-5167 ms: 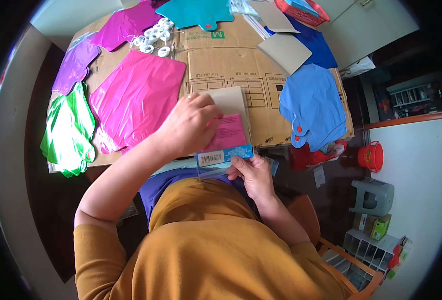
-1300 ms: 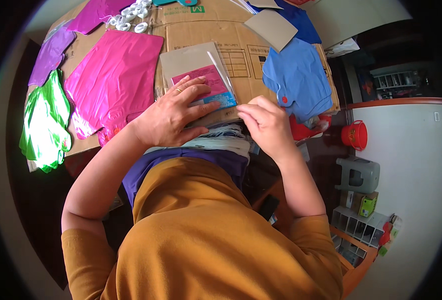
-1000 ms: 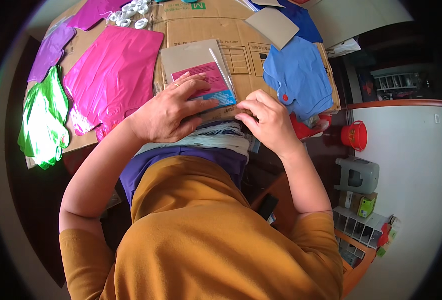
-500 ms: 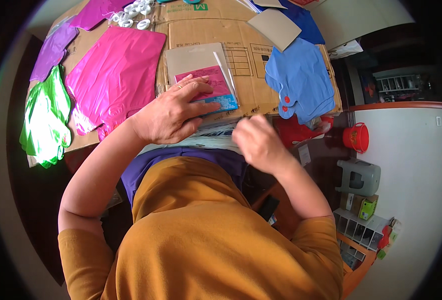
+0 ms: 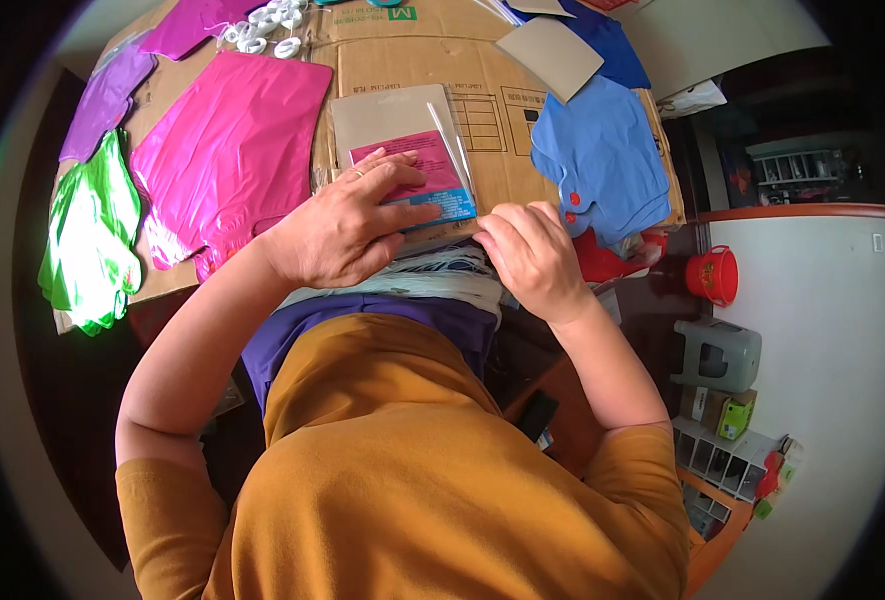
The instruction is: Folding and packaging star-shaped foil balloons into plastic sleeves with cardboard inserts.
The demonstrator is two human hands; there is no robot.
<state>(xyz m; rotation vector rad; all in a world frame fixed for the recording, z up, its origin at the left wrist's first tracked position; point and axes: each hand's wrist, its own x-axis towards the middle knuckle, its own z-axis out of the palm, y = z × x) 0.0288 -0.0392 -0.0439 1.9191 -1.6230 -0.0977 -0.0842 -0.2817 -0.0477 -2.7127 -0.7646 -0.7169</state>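
Observation:
A flat packet lies at the near edge of the cardboard, with a grey card (image 5: 388,110) and a pink-and-blue printed card (image 5: 441,165) in it or stacked on it. A thin white strip (image 5: 448,140) runs along its right side. Over the printed card rests my left hand (image 5: 348,225), fingers apart and pressing down, a ring on one finger. At the packet's lower right corner my right hand (image 5: 533,258) is closed in a pinch. What its fingertips grip is hidden. Whitish strands (image 5: 433,280) lie below the cardboard edge, across my lap.
Large pink foil balloons (image 5: 238,140) and green foil ones (image 5: 93,240) lie at left; blue balloons (image 5: 603,160) lie at right. White ribbon rolls (image 5: 263,28) sit at the back. Grey cards (image 5: 551,55) lie far right. A red bucket (image 5: 713,275) and grey stool (image 5: 718,355) stand beyond.
My right hand has moved slightly up and right to the packet's lower right corner, and it is no longer blurred. The left hand has stayed in place on the printed card.

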